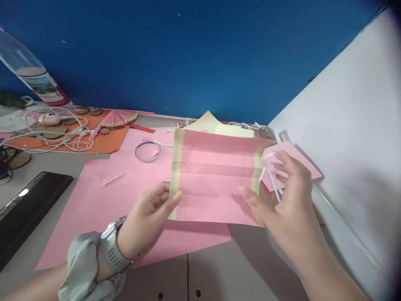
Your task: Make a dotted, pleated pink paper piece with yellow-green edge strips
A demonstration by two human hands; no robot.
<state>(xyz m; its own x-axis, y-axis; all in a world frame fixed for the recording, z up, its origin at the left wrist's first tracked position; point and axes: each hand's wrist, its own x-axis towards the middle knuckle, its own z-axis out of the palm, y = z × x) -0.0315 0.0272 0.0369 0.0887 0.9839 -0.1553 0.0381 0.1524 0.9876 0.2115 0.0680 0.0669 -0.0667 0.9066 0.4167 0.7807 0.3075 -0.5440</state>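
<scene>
A creased sheet of pink paper [216,175] with yellow-green borders and small dark dots is held up over the desk. My left hand [150,217] pinches its lower left edge, thumb in front and fingers partly hidden behind. At the right edge is my right hand [288,200], its fingers spread apart beside the sheet. The right thumb overlaps the front of the paper; whether it presses on it I cannot tell. Horizontal fold lines cross the sheet. Beneath it, larger pink paper [94,217] lies on the desk.
A small pleated pink fan [117,118] rests at the back left near white cables [56,142] and a tilted bottle [40,79]. A clear tape ring [147,151] lies on pink paper. At left is a black glossy object [34,209]. Pink scraps [300,161] lean near the white right wall.
</scene>
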